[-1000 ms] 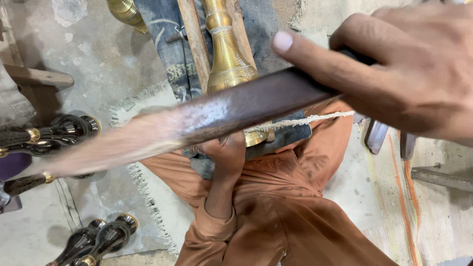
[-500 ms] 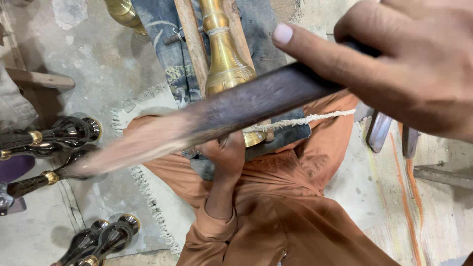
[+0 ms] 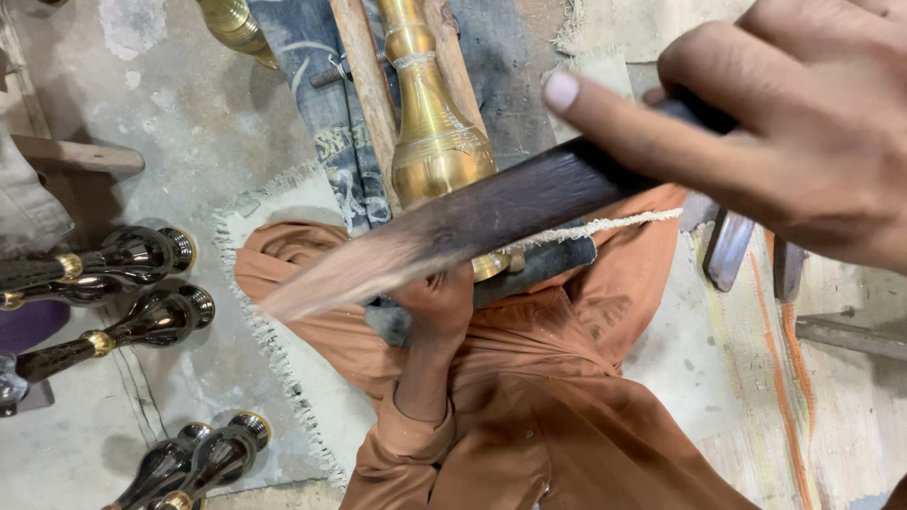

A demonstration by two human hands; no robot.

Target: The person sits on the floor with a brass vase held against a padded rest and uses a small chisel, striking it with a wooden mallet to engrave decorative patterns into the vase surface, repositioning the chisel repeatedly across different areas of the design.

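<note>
Brass piece (image 3: pixel 436 142) under your dark flat stick (image 3: pixel 510 210): R hand (image 3: pixel 803 132) clenched on stick, L hand (image 3: pixel 436 304) grasping w/ cloth (image 3: pixel 539 269).

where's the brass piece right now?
Head view, top centre: the brass piece lies between wooden slats, its wide end behind the dark stick held by the right hand.

You wore a rust-orange garment; its long sleeve (image 3: pixel 402 444) ended in a cuff, with perhaps a small button below.
</note>
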